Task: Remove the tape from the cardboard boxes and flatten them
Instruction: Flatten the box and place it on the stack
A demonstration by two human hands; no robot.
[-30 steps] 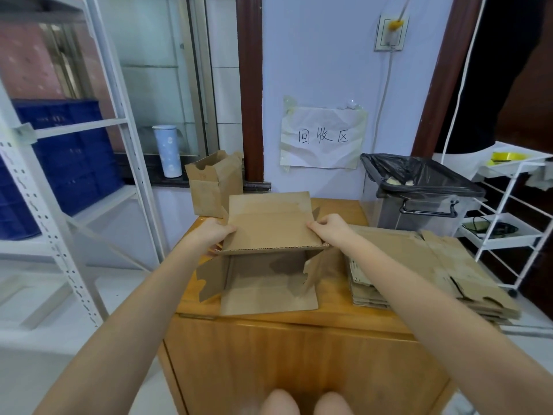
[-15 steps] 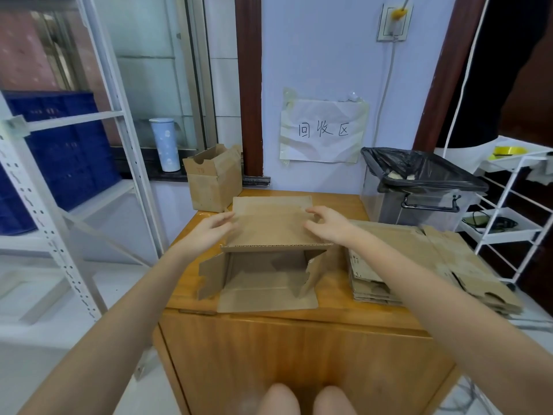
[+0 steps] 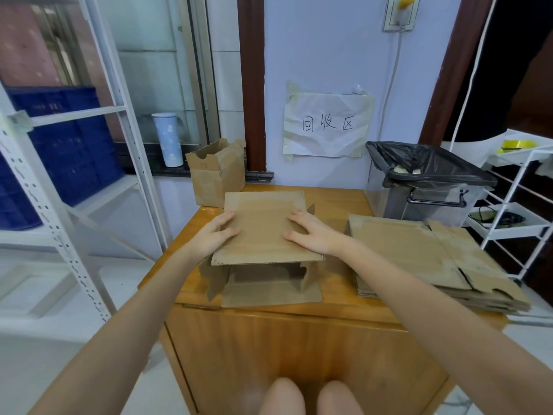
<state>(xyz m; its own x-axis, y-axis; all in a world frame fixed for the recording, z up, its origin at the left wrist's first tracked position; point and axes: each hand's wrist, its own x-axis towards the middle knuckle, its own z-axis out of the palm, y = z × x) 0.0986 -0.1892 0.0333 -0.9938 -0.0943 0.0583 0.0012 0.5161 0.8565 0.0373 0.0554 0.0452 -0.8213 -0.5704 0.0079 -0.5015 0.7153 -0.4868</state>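
Observation:
A brown cardboard box (image 3: 263, 229) lies on its side in the middle of the wooden cabinet top (image 3: 338, 298), its open end facing me with flaps spread out. My left hand (image 3: 214, 236) lies flat on the left part of its top panel, fingers straight. My right hand (image 3: 311, 233) presses flat on the right part, fingers spread. The box is partly squashed down. An upright open box (image 3: 214, 173) stands at the cabinet's back left corner. A stack of flattened boxes (image 3: 431, 259) lies on the right.
A clear bin with a black bag (image 3: 425, 181) sits at the back right. A white wire rack (image 3: 520, 211) stands to the right, a white metal shelf (image 3: 68, 187) with blue crates (image 3: 59, 145) to the left. A paper sign (image 3: 327, 125) hangs on the wall.
Both hands moved from gripping the top panel's near edge to lying flat further in on the panel. The box has sunk lower.

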